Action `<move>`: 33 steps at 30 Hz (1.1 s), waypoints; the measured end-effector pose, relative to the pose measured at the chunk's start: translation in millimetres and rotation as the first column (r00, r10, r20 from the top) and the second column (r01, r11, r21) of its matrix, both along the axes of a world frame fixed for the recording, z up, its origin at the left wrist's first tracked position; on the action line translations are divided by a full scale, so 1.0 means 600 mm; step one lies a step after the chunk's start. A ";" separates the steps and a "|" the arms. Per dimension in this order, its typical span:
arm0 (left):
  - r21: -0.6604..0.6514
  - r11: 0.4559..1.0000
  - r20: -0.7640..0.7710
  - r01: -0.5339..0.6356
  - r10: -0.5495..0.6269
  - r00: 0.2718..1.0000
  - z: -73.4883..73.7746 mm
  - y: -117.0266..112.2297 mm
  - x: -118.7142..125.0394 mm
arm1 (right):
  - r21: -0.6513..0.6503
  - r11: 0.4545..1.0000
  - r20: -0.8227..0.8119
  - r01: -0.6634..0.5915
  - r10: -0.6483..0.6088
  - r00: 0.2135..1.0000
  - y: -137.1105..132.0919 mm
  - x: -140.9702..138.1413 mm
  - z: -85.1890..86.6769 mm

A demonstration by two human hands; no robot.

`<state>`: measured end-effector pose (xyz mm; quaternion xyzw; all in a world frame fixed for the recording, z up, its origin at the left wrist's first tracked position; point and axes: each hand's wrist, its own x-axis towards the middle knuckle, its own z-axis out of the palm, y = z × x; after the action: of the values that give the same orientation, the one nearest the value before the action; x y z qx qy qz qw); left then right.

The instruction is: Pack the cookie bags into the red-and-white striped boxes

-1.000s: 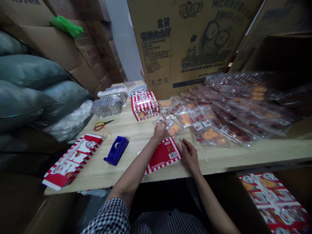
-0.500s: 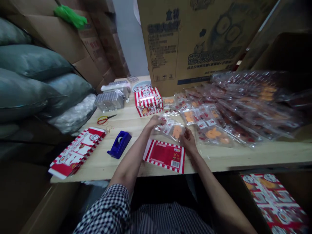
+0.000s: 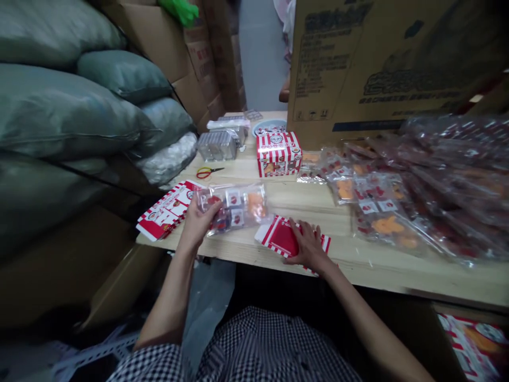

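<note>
My left hand (image 3: 198, 224) grips one end of a clear plastic packet (image 3: 238, 205) with orange and red pieces inside, holding it just above the wooden table (image 3: 382, 260). My right hand (image 3: 308, 248) lies flat with fingers spread on a flattened red-and-white striped carton (image 3: 280, 237) near the table's front edge. The packet is to the left of the carton.
A pile of similar clear packets (image 3: 397, 196) covers the right side. An assembled striped box (image 3: 278, 154), scissors (image 3: 207, 171), plastic trays (image 3: 218, 146) and a stack of flat cartons (image 3: 169, 208) lie on the left. A big cardboard box (image 3: 377, 69) stands behind; grey sacks (image 3: 79, 111) at left.
My left hand took a packet from the pile and carried it left. My right hand let go of the packet and came down flat on the carton. The view swung left.
</note>
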<state>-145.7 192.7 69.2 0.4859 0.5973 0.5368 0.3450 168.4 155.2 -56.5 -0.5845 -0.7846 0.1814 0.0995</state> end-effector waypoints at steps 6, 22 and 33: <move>-0.401 0.897 0.084 0.188 -0.169 0.982 -0.030 -0.068 -0.080 | -0.047 0.969 -0.061 -0.241 0.238 0.969 -0.020 0.034 0.002; -0.335 0.917 -0.070 0.217 -0.253 0.965 -0.116 -0.064 -0.018 | -0.059 0.902 -0.091 -0.428 0.422 0.902 -0.044 0.063 0.013; -0.350 0.910 0.046 0.222 -0.220 0.974 -0.103 -0.063 -0.025 | -0.048 0.897 -0.034 -0.439 0.438 0.898 -0.048 0.064 0.012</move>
<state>-160.4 154.8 7.5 0.4791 0.6241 0.3796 0.4867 206.8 126.2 -49.5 -0.3932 -0.8896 0.2271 0.0489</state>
